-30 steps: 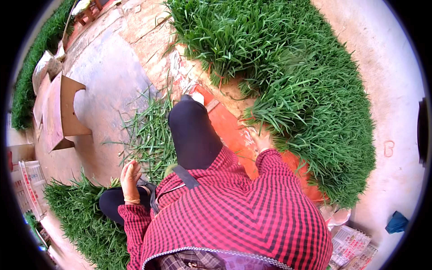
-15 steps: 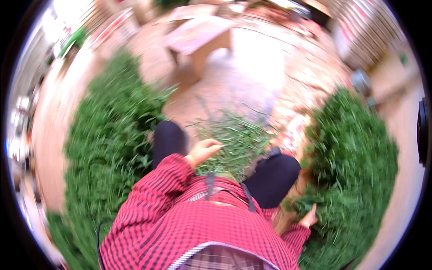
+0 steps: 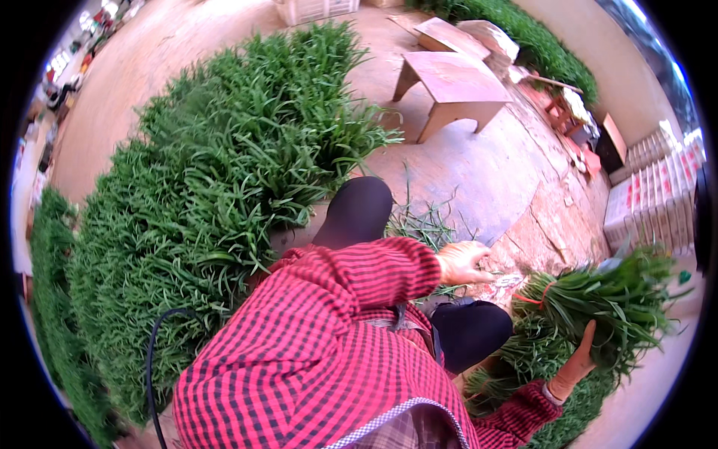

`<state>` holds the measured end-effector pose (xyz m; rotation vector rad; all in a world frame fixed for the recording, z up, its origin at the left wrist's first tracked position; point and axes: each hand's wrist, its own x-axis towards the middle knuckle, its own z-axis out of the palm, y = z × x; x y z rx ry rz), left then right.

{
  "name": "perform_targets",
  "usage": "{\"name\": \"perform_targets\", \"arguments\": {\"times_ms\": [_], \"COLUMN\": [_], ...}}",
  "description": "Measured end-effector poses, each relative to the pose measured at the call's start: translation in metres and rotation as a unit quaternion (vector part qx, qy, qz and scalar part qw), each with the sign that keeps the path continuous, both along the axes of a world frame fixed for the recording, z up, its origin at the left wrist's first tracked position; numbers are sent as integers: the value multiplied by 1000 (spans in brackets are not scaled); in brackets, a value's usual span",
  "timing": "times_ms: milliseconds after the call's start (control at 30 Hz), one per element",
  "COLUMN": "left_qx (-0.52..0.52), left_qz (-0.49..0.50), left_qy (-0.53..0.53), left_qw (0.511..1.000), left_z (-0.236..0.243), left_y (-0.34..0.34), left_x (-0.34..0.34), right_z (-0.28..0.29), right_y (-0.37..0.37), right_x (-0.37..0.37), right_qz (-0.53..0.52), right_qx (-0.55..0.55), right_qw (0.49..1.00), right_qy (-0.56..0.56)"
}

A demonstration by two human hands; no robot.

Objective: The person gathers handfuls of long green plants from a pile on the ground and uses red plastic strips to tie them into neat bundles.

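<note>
A bundle of leafy greens [image 3: 576,295], tied near its stems with a red-orange band, is raised at the right. My right hand [image 3: 577,363] grips its leafy side from below, and the leaves hide part of the fingers. My left hand [image 3: 464,262] is empty between my knees, its fingers loosely apart, pointing toward the bundle's stem end. Loose green stalks [image 3: 422,224] lie on the floor just beyond the left hand. More greens [image 3: 523,352] are piled under the raised bundle.
A broad mass of upright greens [image 3: 224,150] covers the floor at my left. Ahead stands a low wooden stool [image 3: 456,78]. Stacked pale crates [image 3: 651,194] are at the far right, and another row of greens [image 3: 546,52] runs along the far wall.
My view has turned to the right. My right hand has lifted a tied bundle off the pile on the right. My left hand has shifted right, away from the loose stalks.
</note>
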<state>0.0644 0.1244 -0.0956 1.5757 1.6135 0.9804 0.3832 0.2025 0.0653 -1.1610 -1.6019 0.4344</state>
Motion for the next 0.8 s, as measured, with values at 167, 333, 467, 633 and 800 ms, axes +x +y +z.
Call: {"name": "perform_targets", "arguments": {"times_ms": [167,333,467,633,800], "left_qx": [135,116,37,89,99], "left_qz": [20,99,87,104,197], "left_qy": [-135,-567,-784,-816,-781], "left_qw": [981,810,613,562,584], "left_z": [54,64,34,0,-27], "left_y": [-2,-36,-53,-59,-59], "left_x": [4,-33,-74,-101,-108], "right_z": [42,57,58,11,-62], "right_y": [32,10,-23,-9,-21], "right_x": [-76,-231,-285,-225,-196], "right_qz": [134,328,423,371,395], "right_qx": [37,-215,-167,-216,-403], "right_qw": [935,916,891,903,823], "right_qy": [-326,-87,15,9,-66]}}
